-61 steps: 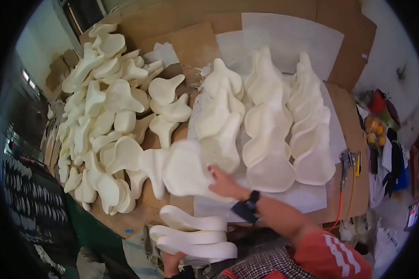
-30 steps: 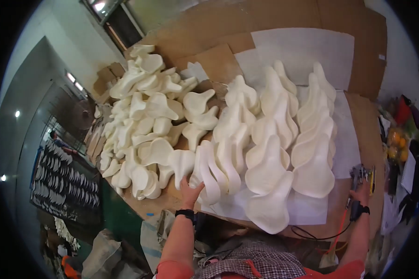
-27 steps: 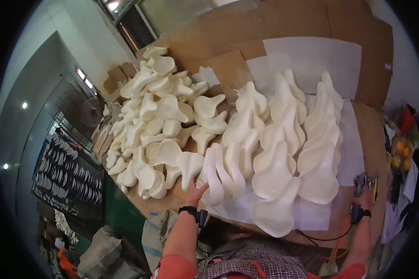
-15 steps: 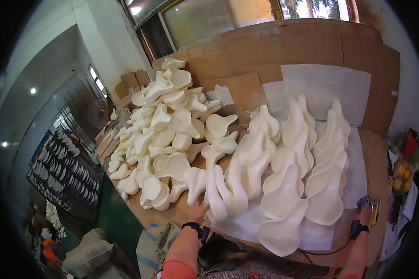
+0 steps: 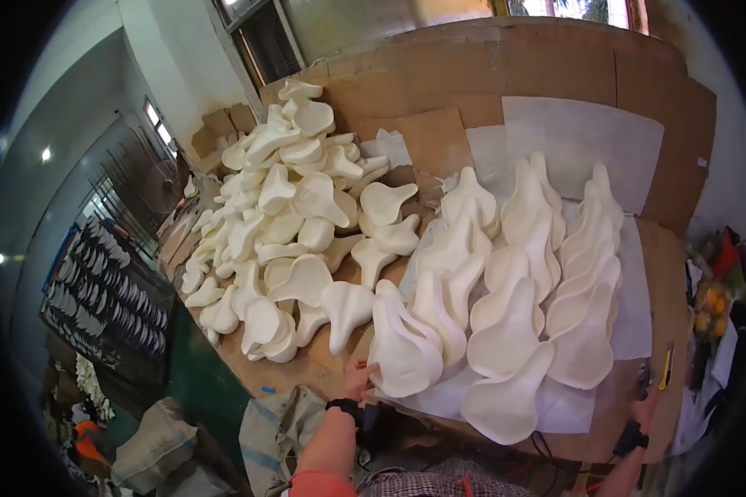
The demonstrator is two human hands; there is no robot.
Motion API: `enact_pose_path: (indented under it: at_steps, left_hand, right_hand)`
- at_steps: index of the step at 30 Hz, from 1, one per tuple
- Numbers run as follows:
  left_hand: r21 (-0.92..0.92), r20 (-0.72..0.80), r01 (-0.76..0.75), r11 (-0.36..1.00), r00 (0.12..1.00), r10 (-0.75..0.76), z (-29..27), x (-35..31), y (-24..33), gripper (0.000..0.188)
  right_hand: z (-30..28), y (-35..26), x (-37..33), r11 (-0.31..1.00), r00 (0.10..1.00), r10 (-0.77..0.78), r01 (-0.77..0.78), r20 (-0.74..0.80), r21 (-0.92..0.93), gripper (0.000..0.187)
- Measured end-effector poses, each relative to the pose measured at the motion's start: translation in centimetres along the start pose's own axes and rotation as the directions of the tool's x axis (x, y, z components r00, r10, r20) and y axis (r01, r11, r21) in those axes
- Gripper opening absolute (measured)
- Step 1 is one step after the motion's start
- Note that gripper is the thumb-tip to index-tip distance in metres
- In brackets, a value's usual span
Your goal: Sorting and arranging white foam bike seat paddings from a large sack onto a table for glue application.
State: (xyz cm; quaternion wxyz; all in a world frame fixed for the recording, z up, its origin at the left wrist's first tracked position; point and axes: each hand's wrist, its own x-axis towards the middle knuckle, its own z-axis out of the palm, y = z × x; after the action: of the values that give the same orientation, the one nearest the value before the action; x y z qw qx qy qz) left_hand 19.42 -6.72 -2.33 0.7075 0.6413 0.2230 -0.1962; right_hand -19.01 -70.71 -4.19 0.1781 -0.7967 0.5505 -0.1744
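Note:
My left hand (image 5: 358, 381) is at the near left edge of a cream foam bicycle saddle pad (image 5: 400, 356), its fingers closed on that edge. The pad leans on others of the same shape, its broad end toward me and its narrow nose away. My right hand (image 5: 643, 407) is low at the right side of the table. Its fingers are closed around a small dark metal tool (image 5: 645, 377), whose kind is unclear. A yellow-handled cutter (image 5: 666, 367) lies just beyond. Overlapping rows of saddle pads (image 5: 506, 327) lie between my hands, on white sheeting (image 5: 630, 306).
A tall heap of loose saddle pads (image 5: 298, 199) covers the table's left side. Cardboard (image 5: 555, 62) walls the back. A sack (image 5: 273, 439) stands below the near left edge, and a rack of dark curved pieces (image 5: 108, 290) is farther left. Cables (image 5: 547, 455) hang near my right arm.
The nearest left pads have tipped from standing on edge to leaning with a broad face showing. My right hand and its tool have come closer to me. The view has shifted slightly.

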Motion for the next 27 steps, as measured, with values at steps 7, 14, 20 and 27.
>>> enact_pose_path:
  at_steps: [7, 14, 20, 27]
  left_hand:
    - [0.065, 0.329, -0.054, 0.996, 0.944, 0.03, 1.2, -0.8, 1.2, 0.055]
    - [0.134, 0.39, -0.135, 0.982, 0.918, 0.073, -0.1, -1.6, 3.9, 0.055]
    - [0.045, 0.583, -0.116, 0.992, 0.81, 0.068, -1.9, -2.1, 5.9, 0.06]
    - [0.034, 0.566, -0.126, 0.991, 0.82, 0.085, -0.8, -3.4, 7.7, 0.055]
  right_hand:
    - [-10.5, -8.7, -15.1, 0.808, 0.836, -0.548, 0.533, -0.01, 0.251, 0.037]
    - [-17.0, -29.1, -32.5, 0.672, 0.836, -0.484, 0.166, 0.258, 0.722, 0.051]
    - [-18.3, -34.0, -36.7, 0.604, 0.59, -0.716, 0.257, 0.373, 0.754, 0.069]
    - [-22.1, -38.1, -36.4, 0.747, 0.477, -0.657, 0.306, 0.584, 0.59, 0.059]
